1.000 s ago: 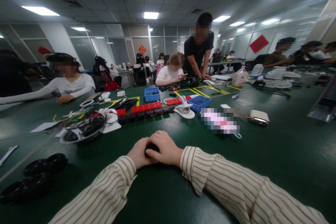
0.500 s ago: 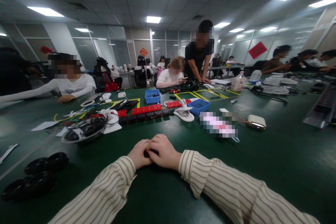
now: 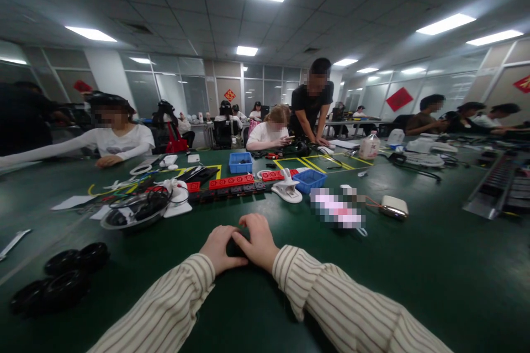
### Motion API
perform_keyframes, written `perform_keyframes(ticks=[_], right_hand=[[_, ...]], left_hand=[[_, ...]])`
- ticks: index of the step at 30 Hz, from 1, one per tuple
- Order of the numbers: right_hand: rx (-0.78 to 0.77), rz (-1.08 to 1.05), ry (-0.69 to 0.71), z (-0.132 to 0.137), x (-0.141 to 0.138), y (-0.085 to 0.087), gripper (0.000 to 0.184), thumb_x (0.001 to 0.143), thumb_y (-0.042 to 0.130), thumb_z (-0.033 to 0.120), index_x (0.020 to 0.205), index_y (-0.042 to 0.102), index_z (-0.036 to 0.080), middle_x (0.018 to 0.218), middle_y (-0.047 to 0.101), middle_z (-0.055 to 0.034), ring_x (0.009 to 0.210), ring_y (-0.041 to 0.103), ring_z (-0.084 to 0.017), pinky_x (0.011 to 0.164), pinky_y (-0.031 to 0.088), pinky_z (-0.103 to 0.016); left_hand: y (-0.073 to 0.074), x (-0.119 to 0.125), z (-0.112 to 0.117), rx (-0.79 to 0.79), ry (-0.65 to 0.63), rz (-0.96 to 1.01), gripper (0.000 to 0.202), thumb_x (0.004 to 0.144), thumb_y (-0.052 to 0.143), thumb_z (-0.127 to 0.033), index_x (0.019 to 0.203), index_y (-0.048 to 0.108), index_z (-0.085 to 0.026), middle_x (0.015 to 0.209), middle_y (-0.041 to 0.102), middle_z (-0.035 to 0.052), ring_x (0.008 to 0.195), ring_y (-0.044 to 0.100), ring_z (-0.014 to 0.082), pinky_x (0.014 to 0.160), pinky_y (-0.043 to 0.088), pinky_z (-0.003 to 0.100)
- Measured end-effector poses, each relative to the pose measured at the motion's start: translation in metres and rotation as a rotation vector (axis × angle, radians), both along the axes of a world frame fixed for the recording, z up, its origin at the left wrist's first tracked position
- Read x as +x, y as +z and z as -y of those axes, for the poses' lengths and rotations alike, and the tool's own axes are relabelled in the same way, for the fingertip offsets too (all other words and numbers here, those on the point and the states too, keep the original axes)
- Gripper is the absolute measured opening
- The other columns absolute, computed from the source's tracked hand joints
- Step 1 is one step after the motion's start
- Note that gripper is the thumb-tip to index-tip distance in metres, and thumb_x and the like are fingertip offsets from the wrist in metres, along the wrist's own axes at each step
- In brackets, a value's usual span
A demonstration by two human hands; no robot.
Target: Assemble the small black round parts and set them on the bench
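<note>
My left hand (image 3: 218, 248) rests just above or on the green table (image 3: 314, 276), its fingers curved and its thumb stretched out to the right. Close beside it, my right hand (image 3: 260, 241) has its thumb reaching left toward the left hand's fingers, with the index finger bent. The hands meet or nearly meet at the fingertips. A dark patch lies in the gap between them; whether it is shadow or a small black object I cannot tell. Both forearms wear striped sleeves. Beyond the hands stand a white clip-base (image 3: 286, 190) and a row of red parts (image 3: 232, 182).
Black wheels (image 3: 66, 281) and a wrench (image 3: 14, 244) lie at left. A clear bowl (image 3: 108, 219) holds dark cables. Blue bins (image 3: 308, 181), a blurred pink item (image 3: 336, 208) and a white-and-gold case (image 3: 394, 207) sit farther off. Several people surround the tables.
My hands have loosened from a close clasp, the fingers and thumbs parting. The view has tilted up slightly, so the scene sits lower in the picture.
</note>
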State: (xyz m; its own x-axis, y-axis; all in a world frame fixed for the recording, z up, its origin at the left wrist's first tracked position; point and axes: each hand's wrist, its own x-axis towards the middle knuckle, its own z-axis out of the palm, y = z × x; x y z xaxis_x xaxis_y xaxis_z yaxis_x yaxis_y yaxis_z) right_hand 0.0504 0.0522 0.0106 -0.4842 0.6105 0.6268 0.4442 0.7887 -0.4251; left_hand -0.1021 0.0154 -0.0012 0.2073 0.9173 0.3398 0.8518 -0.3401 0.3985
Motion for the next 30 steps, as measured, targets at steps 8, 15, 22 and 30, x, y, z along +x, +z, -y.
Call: perform_keyframes(ticks=[8, 15, 22, 30], right_hand=[[-0.007, 0.156, -0.016, 0.004, -0.001, 0.001, 0.025, 0.081, 0.055, 0.038, 0.072, 0.057, 0.015, 0.072, 0.055, -0.0010, 0.077, 0.044, -0.014, 0.072, 0.031, -0.028], [0.032, 0.151, 0.133, 0.022, 0.005, 0.002, 0.015, 0.086, 0.045, 0.019, 0.089, 0.060, 0.015, 0.087, 0.059, -0.0030, 0.083, 0.048, -0.013, 0.078, 0.035, -0.026], [-0.015, 0.137, 0.029, 0.031, 0.007, 0.003, 0.024, 0.084, 0.050, 0.032, 0.101, 0.051, 0.015, 0.092, 0.056, -0.0050, 0.085, 0.047, -0.016, 0.077, 0.034, -0.029], [-0.027, 0.172, 0.010, 0.027, 0.006, 0.002, 0.027, 0.074, 0.061, 0.039, 0.085, 0.054, 0.015, 0.082, 0.053, -0.0026, 0.081, 0.045, -0.016, 0.073, 0.033, -0.029]], left_hand=[[-0.002, 0.007, 0.003, 0.017, 0.031, -0.062, 0.028, 0.061, 0.066, -0.037, 0.079, 0.061, -0.017, 0.085, 0.061, 0.0057, 0.085, 0.055, 0.0233, 0.082, 0.042, 0.037], [-0.014, -0.002, 0.010, 0.006, -0.042, 0.040, 0.031, 0.063, 0.061, -0.027, 0.091, 0.061, -0.014, 0.096, 0.060, 0.0082, 0.093, 0.054, 0.0235, 0.087, 0.042, 0.036], [-0.011, 0.001, 0.016, 0.006, 0.024, -0.024, 0.049, 0.060, 0.065, -0.037, 0.103, 0.054, -0.017, 0.105, 0.058, 0.0089, 0.101, 0.051, 0.0261, 0.092, 0.038, 0.041], [-0.001, 0.002, 0.018, -0.017, 0.105, -0.145, 0.032, 0.058, 0.064, -0.036, 0.083, 0.061, -0.016, 0.093, 0.059, 0.0074, 0.091, 0.053, 0.0256, 0.094, 0.032, 0.047]])
